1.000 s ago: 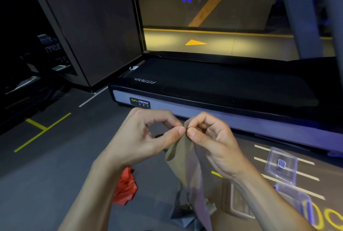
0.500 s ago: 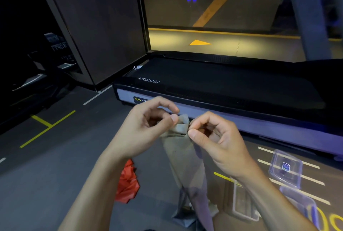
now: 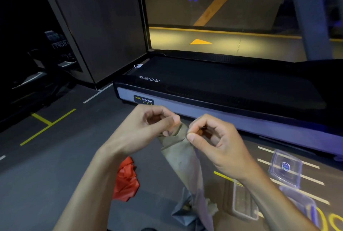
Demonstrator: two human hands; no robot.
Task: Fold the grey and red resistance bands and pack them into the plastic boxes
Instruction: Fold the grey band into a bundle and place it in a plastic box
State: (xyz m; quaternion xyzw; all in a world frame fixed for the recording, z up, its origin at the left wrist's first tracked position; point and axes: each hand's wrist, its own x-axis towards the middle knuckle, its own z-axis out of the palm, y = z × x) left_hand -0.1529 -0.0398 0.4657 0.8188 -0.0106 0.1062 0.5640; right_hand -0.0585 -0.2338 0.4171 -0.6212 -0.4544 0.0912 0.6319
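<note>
A: Well, from the head view, the only one we have, where does it stand?

B: At the centre of the frame the left hand [image 3: 148, 128] and the right hand [image 3: 209, 141] sit close together, each with thumb and forefinger clamped on the top edge of the grey band [image 3: 178, 154]. The rest of it hangs down toward the bottom of the frame, and its crumpled tail lies on the floor [image 3: 55, 175].

A: And the red one?

B: The red band [image 3: 126, 180] lies bunched on the floor at lower centre-left, apart from both hands. The plastic boxes [image 3: 243, 201] are at lower right: one open box just right of the grey tail, another further right, partly cut off by the frame edge, with a clear lid [image 3: 285, 169] above it.

A: What could spoil it?

B: I judge the pinches are shallow, right at the corners. The material looks thin and slippery, so one corner may slide out and the fold come undone. The tail dragging on the floor could twist, giving a skewed fold too bulky for the box. A swinging tail might also nudge the light box beside it.
</note>
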